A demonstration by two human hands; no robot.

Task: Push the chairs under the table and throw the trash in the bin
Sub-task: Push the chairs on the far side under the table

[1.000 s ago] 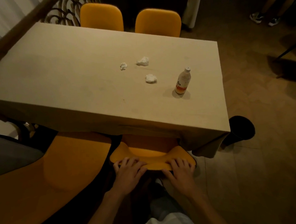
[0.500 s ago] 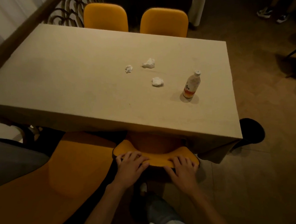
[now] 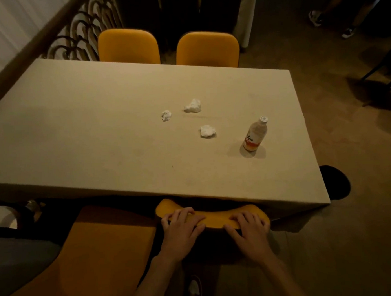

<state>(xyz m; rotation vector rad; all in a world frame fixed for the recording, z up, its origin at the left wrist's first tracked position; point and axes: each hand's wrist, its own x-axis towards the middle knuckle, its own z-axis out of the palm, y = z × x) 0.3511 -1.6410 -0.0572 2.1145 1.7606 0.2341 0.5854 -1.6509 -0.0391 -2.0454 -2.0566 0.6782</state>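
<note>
I see both hands, left [image 3: 182, 228] and right [image 3: 248, 230], fingers curled over the chair back [image 3: 213, 217] at the table [image 3: 97, 131] edge; paper wads [image 3: 192, 106] and bottle [image 3: 255, 134] on top, bin [image 3: 336, 181] beside the table.

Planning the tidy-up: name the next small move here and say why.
Probably let go of this chair and turn to the chair on the left. Both hands, left and right, grip a backrest already at the table edge, while the left chair's seat lies fully exposed.

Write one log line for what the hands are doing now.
left hand: grips chair back | right hand: grips chair back | chair: mostly under table
</note>
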